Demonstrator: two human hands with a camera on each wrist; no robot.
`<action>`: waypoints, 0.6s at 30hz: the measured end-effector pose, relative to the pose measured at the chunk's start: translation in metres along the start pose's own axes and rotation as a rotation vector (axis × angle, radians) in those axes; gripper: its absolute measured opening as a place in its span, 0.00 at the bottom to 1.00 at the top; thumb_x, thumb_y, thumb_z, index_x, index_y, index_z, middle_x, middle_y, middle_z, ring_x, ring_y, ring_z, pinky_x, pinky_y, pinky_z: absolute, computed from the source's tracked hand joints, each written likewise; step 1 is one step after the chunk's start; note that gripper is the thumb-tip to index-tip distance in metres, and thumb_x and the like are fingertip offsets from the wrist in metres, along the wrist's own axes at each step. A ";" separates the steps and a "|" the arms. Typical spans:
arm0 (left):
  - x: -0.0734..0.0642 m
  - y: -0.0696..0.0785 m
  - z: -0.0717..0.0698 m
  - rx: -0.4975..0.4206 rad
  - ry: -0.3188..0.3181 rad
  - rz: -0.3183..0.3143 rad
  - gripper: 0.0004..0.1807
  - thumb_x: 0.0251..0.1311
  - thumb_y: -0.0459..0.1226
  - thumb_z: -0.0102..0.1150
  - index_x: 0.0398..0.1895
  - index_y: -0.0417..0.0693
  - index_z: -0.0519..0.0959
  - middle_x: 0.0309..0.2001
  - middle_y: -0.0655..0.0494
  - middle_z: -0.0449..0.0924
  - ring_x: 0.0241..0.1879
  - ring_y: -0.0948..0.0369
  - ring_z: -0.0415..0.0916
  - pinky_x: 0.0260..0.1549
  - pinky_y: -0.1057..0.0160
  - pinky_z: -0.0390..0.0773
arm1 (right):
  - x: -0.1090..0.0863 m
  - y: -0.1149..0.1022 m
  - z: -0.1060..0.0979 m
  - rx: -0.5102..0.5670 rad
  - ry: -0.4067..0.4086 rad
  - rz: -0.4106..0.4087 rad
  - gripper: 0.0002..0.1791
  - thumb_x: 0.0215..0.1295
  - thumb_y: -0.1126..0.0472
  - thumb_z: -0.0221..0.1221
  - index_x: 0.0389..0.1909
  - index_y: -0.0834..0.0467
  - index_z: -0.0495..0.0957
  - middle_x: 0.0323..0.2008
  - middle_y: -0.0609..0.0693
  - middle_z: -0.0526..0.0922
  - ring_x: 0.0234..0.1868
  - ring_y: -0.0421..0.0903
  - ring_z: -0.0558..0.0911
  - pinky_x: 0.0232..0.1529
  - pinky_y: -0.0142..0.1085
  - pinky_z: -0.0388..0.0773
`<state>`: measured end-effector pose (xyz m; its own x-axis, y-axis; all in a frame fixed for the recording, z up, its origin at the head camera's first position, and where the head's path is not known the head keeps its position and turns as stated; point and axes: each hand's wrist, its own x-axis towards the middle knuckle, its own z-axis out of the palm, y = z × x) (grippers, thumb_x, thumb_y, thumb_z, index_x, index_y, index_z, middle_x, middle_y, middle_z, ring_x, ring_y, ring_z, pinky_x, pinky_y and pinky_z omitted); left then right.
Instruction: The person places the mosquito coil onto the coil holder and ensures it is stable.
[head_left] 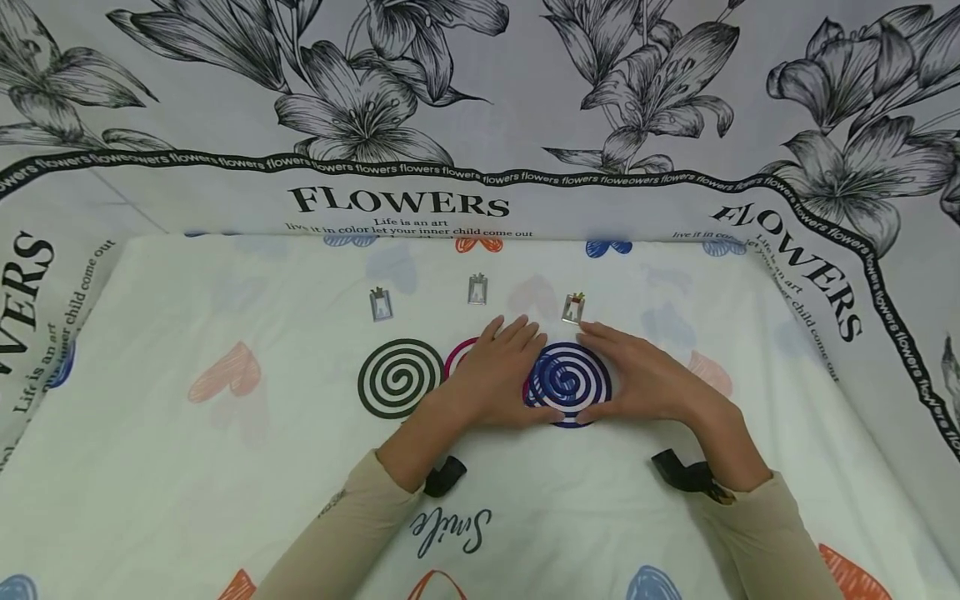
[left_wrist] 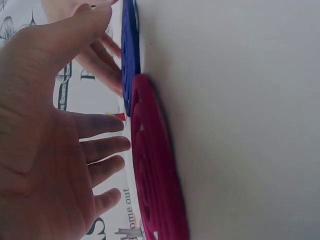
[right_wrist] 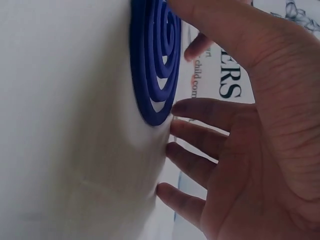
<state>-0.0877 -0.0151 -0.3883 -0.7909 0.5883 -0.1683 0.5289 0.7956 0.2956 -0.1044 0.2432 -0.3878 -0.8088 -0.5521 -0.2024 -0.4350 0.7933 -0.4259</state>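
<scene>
A blue spiral mosquito coil (head_left: 570, 386) lies flat on the white cloth between the two hands. My right hand (head_left: 645, 375) curves beside its right edge, fingers extended and thumb at its near rim. From the other side, my left hand (head_left: 495, 375) reaches over a magenta coil (left_wrist: 152, 165), its thumb at the blue coil's near left rim. Most of the magenta coil is hidden under that hand in the head view. A dark green coil (head_left: 401, 379) lies to the left, untouched. Whether the thumbs press on the blue coil is unclear.
Beyond the coils stand three small metal pieces: one at left (head_left: 381, 304), one in the middle (head_left: 477, 289), and one at right (head_left: 573, 307) near the right fingertips. A heart-printed white cloth (head_left: 300, 467) covers the work surface, with a floral-printed cloth (head_left: 510, 125) behind it.
</scene>
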 end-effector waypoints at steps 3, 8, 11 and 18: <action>-0.001 0.001 0.003 0.007 -0.022 0.009 0.59 0.57 0.73 0.61 0.83 0.48 0.61 0.86 0.49 0.55 0.88 0.50 0.44 0.87 0.44 0.42 | -0.001 -0.001 0.000 0.001 -0.007 0.002 0.64 0.42 0.33 0.82 0.79 0.57 0.68 0.83 0.57 0.60 0.82 0.64 0.62 0.78 0.64 0.66; 0.001 0.004 0.005 0.054 -0.046 0.008 0.62 0.54 0.75 0.63 0.84 0.48 0.59 0.86 0.49 0.53 0.88 0.50 0.42 0.87 0.45 0.44 | -0.002 0.000 0.002 0.003 -0.011 -0.007 0.67 0.38 0.35 0.84 0.79 0.57 0.66 0.84 0.57 0.59 0.83 0.65 0.60 0.78 0.64 0.65; 0.001 0.006 0.007 0.074 -0.044 0.005 0.63 0.53 0.74 0.64 0.84 0.47 0.59 0.86 0.49 0.54 0.88 0.50 0.43 0.87 0.45 0.45 | -0.004 0.000 0.002 0.006 -0.022 -0.006 0.68 0.37 0.36 0.85 0.80 0.57 0.65 0.84 0.58 0.58 0.83 0.66 0.60 0.78 0.65 0.65; 0.000 0.008 0.006 0.074 -0.036 -0.007 0.64 0.52 0.73 0.67 0.84 0.46 0.59 0.85 0.48 0.55 0.87 0.49 0.45 0.87 0.45 0.46 | -0.005 0.000 0.000 0.021 -0.040 -0.026 0.67 0.39 0.38 0.85 0.80 0.57 0.65 0.84 0.59 0.57 0.83 0.68 0.58 0.77 0.69 0.64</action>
<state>-0.0818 -0.0077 -0.3919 -0.7838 0.5863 -0.2046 0.5454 0.8075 0.2246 -0.1006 0.2461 -0.3872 -0.7808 -0.5824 -0.2263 -0.4464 0.7734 -0.4501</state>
